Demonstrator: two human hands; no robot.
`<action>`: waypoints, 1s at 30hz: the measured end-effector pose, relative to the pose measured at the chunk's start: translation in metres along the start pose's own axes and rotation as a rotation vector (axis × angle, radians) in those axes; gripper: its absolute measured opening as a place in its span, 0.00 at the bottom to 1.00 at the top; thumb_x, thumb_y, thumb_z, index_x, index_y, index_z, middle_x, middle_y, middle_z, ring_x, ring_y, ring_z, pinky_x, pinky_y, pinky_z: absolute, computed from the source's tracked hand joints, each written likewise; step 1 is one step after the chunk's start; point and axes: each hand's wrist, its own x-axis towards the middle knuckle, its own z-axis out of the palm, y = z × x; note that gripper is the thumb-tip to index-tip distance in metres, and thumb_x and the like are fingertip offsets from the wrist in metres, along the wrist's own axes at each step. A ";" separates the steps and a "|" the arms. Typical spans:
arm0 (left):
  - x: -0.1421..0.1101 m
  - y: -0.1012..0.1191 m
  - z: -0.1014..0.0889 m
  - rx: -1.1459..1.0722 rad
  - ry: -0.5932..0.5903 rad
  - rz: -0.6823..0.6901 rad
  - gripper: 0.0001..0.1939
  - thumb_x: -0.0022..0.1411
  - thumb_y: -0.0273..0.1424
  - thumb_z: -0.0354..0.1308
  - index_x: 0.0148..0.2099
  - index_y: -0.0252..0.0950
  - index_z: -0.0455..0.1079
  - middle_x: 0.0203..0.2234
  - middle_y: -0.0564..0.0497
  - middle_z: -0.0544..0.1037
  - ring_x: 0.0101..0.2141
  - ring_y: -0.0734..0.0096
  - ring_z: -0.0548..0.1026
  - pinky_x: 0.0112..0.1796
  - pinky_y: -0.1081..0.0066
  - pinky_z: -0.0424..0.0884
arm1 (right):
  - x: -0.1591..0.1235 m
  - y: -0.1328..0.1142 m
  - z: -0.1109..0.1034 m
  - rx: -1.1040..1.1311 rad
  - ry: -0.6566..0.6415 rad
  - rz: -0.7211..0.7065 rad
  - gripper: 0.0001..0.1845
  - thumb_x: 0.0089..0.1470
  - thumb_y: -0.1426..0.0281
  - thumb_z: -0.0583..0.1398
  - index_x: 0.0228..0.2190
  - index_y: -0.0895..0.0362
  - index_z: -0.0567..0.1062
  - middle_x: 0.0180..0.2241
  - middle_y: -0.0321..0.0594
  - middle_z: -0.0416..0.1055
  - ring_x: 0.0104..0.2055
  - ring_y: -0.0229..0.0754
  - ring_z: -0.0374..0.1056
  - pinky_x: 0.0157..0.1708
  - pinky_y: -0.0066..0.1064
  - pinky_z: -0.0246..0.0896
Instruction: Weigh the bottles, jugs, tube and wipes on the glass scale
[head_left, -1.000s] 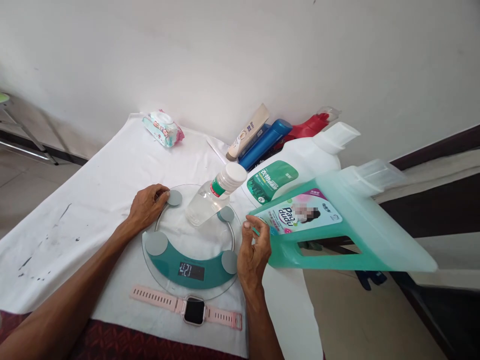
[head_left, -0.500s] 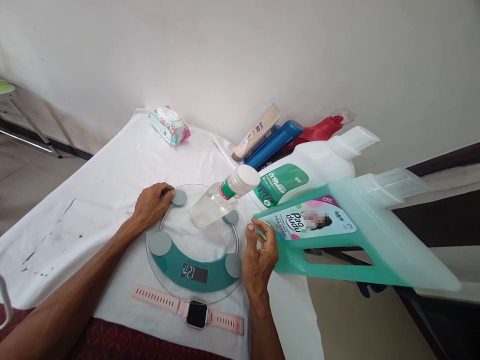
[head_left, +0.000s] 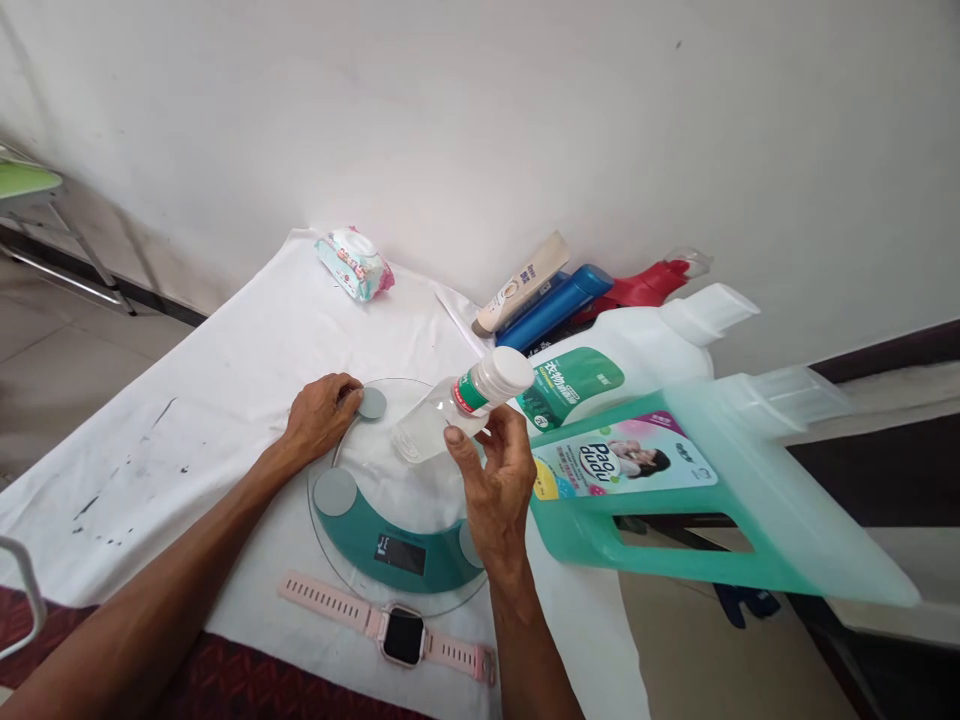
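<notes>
A round glass bathroom scale (head_left: 405,583) with a teal band, grey pads and a dark display lies on the white cloth. At its far left edge, my left hand (head_left: 326,415) has its fingers curled against the rim beside a pad. A clear plastic bottle (head_left: 424,425) with a white cap and a green and red label stands on the glass. Close against the bottle's right side is my right hand (head_left: 499,480), thumb and bent fingers apart around its near side; firm contact is unclear. A pink smartwatch (head_left: 403,636) lies in front of the scale.
Big bottles, one green (head_left: 570,535) and one white (head_left: 637,340), stand at the right. Behind them are a beige tube (head_left: 525,285), a blue bottle (head_left: 559,305) and a red bottle (head_left: 652,283). A wipes pack (head_left: 356,265) lies near the wall.
My right hand has moved left from beside the green bottle to the clear bottle. My left hand stays at the scale's rim. The display shows fewer characters, and the view has shifted slightly.
</notes>
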 end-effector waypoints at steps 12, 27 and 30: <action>0.001 -0.004 0.005 0.012 -0.016 -0.004 0.12 0.71 0.35 0.52 0.46 0.41 0.77 0.41 0.49 0.82 0.41 0.60 0.78 0.41 0.64 0.69 | 0.017 -0.012 0.026 -0.052 0.040 -0.027 0.34 0.47 0.53 0.74 0.51 0.54 0.75 0.49 0.45 0.79 0.50 0.52 0.75 0.54 0.50 0.70; -0.002 -0.003 0.005 -0.033 -0.022 -0.029 0.11 0.71 0.31 0.53 0.47 0.40 0.77 0.42 0.48 0.82 0.42 0.60 0.79 0.41 0.65 0.69 | 0.038 -0.021 0.015 -0.128 -0.100 0.106 0.37 0.43 0.50 0.74 0.50 0.56 0.78 0.47 0.47 0.80 0.48 0.57 0.76 0.53 0.53 0.70; -0.003 -0.004 0.006 -0.049 -0.024 -0.032 0.12 0.72 0.31 0.52 0.47 0.40 0.77 0.43 0.48 0.82 0.41 0.61 0.79 0.40 0.65 0.69 | 0.044 -0.018 0.012 -0.006 -0.062 0.137 0.33 0.45 0.52 0.74 0.49 0.56 0.78 0.44 0.45 0.79 0.46 0.54 0.76 0.52 0.52 0.71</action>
